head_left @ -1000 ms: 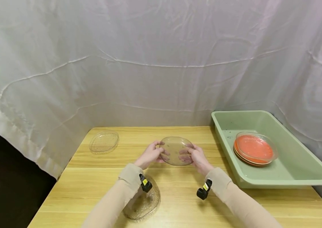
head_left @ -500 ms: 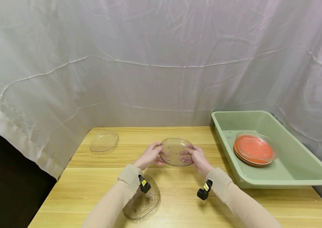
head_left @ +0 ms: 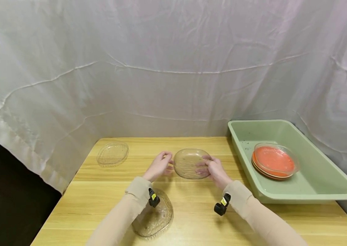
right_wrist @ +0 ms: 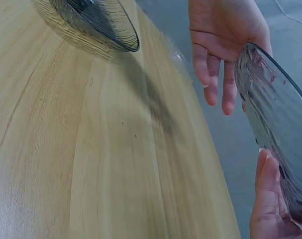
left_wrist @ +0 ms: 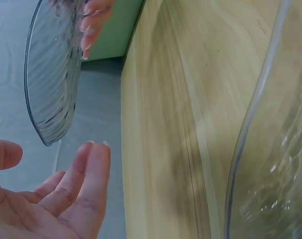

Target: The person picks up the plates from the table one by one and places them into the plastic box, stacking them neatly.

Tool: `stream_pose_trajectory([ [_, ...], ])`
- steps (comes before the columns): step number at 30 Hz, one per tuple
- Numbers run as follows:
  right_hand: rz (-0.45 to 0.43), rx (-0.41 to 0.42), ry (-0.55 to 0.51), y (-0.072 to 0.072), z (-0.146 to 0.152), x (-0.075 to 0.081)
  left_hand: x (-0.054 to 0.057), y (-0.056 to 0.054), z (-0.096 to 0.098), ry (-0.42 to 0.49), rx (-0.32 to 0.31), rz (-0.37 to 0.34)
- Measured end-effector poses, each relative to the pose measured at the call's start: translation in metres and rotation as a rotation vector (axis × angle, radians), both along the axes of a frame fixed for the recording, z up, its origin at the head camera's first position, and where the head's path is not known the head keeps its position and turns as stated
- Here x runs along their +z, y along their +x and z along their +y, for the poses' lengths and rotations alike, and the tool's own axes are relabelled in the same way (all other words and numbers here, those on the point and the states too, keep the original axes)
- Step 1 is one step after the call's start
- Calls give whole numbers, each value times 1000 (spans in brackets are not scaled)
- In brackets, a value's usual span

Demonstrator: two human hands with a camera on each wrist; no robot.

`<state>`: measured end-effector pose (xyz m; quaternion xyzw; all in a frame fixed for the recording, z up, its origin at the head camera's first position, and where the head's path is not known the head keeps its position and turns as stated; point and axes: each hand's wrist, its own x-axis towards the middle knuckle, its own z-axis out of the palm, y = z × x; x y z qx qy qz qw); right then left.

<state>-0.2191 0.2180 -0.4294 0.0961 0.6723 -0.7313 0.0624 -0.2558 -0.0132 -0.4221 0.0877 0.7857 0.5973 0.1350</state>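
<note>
A clear, ridged glass plate [head_left: 188, 162] is held up over the middle of the table. My right hand [head_left: 217, 171] grips its right edge, thumb on top and fingers underneath, seen through the glass. Off the plate's left edge, my left hand [head_left: 160, 166] stands with fingers loosely extended and holding nothing. In the left wrist view a gap shows between those fingers [left_wrist: 93, 179] and the plate [left_wrist: 51, 74]. Below my left wrist, another clear glass dish [head_left: 155, 218] lies on the table, partly hidden by the forearm.
At the right stands a green basin [head_left: 320, 181] containing a stack of orange plates [head_left: 273, 160] topped by a clear glass plate [head_left: 294, 164]. One more clear dish [head_left: 113, 153] sits at the table's far left corner. A pale curtain [head_left: 173, 95] hangs behind the table.
My left hand has let go of the glass plate and drawn slightly left. The right hand keeps its grip, and the plate has shifted slightly right.
</note>
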Motion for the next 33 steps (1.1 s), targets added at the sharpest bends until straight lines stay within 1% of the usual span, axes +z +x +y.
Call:
stream_pose_trajectory([
  [6, -10, -34, -1, 3, 3, 7, 1, 0, 0, -61, 0, 87],
  [9, -17, -51, 1, 4, 5, 11, 0, -1, 1, -94, 1, 157],
  [12, -22, -55, 0, 5, 8, 16, 0, -1, 2, -122, 1, 191],
  [17, -26, -47, 15, 6, 14, 28, 3, 0, 6, -128, 3, 186],
  [22, -20, -35, 11, 6, 21, 44, 6, -1, 12, -127, 12, 213],
  [28, 0, -42, 0, 5, 35, 61, 10, -2, 23, -122, 55, 295],
  [30, 2, -45, 13, 5, 41, 66, 12, -1, 29, -114, 73, 328],
  [33, -1, -41, 30, 5, 51, 71, 15, 0, 37, -105, 81, 379],
])
